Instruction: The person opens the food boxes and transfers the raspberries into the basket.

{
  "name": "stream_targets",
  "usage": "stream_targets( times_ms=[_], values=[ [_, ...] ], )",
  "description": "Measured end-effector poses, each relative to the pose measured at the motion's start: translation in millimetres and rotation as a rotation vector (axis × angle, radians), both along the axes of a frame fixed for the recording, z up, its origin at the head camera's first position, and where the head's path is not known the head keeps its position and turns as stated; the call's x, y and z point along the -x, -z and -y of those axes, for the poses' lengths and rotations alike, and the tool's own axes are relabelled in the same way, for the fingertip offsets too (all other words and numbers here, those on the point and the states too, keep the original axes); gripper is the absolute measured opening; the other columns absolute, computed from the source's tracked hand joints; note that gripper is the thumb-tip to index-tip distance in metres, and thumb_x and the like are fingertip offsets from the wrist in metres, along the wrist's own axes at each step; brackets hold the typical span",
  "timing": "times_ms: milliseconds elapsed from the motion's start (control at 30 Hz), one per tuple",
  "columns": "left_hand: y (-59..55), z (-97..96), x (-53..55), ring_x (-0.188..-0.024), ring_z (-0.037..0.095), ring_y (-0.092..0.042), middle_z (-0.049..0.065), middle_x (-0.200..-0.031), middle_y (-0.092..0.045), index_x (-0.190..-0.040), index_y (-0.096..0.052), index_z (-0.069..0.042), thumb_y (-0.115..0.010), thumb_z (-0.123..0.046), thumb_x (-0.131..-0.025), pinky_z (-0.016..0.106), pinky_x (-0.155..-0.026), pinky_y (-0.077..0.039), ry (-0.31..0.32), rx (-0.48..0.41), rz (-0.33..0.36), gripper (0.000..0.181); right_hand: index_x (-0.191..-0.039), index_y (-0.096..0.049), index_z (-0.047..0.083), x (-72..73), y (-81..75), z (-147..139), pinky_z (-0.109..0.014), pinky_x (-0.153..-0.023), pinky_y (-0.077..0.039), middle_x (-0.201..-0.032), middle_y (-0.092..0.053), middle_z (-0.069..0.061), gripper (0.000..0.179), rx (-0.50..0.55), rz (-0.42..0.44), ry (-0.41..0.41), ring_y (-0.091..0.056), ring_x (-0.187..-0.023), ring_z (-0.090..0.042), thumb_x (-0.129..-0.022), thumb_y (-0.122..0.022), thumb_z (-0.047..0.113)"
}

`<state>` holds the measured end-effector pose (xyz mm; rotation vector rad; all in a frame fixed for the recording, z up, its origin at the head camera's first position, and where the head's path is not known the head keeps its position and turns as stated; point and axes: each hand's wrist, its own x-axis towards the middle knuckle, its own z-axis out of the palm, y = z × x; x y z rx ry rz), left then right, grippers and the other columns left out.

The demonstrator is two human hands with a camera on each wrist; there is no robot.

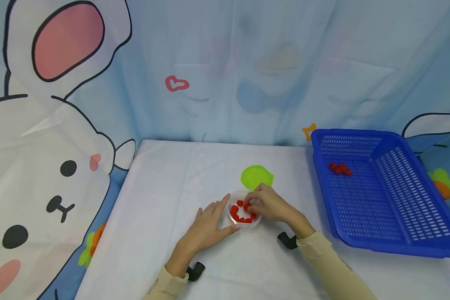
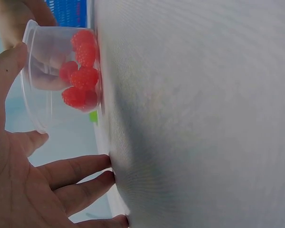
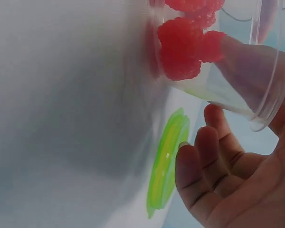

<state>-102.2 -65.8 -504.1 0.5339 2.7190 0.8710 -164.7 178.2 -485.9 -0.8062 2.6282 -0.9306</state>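
A clear plastic cup (image 1: 243, 214) stands on the white-covered table with several red raspberries (image 2: 84, 77) on its bottom. My left hand (image 1: 207, 230) is beside it, thumb and forefinger spread to either side of its rim. The other left fingertips (image 2: 107, 177) rest on the tabletop. From the right, my right hand (image 1: 268, 204) reaches over the rim, and its fingers pinch a raspberry (image 3: 212, 46) inside the cup. The remaining right fingers are bent outside the wall. Just behind the cup lies a lime-green lid (image 1: 255, 177).
A blue plastic basket (image 1: 324, 204) with slotted walls stands at the right, holding several more raspberries (image 1: 339, 168) near its back left corner. Behind the table hangs a printed cloth (image 1: 217, 112). Black pieces (image 1: 286, 241) show at both wrists.
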Motion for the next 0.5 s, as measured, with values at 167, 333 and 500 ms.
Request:
stream_targets(
  times_ms=[167,333,500],
  values=[
    [-1.1,0.4,0.1,-0.144,0.031,-0.033,0.012,-0.155,-0.040,-0.162,-0.015,-0.031,-0.054,-0.074,-0.088,0.069,-0.110,-0.020,0.001,-0.007,0.002,0.093,-0.102,-0.077,0.014,2.9,6.4,-4,-0.036,-0.074,-0.042,-0.095,-0.058,-0.005,0.015,0.112,0.071,0.006,-0.046,-0.094,-0.028,-0.089,-0.074,0.007],
    [-1.5,0.7,0.6,-0.144,0.032,-0.034,0.012,-0.155,-0.040,-0.162,-0.015,-0.031,-0.055,-0.072,-0.088,0.069,-0.110,-0.020,0.001,-0.007,-0.001,0.093,-0.105,-0.077,0.015,2.3,6.6,-10,-0.038,-0.077,-0.043,-0.102,-0.057,-0.007,0.016,0.210,0.109,0.037,-0.045,-0.096,-0.028,-0.091,-0.073,0.009],
    [0.4,0.0,1.0,-0.144,0.032,-0.033,0.011,-0.155,-0.040,-0.162,-0.014,-0.031,-0.056,-0.072,-0.088,0.069,-0.110,-0.019,0.005,-0.007,0.003,0.094,-0.107,-0.077,0.015,-0.4,1.9,-16,-0.039,-0.080,-0.045,-0.104,-0.056,-0.009,0.017,0.235,0.097,0.106,-0.047,-0.099,-0.031,-0.091,-0.074,0.011]
  ],
)
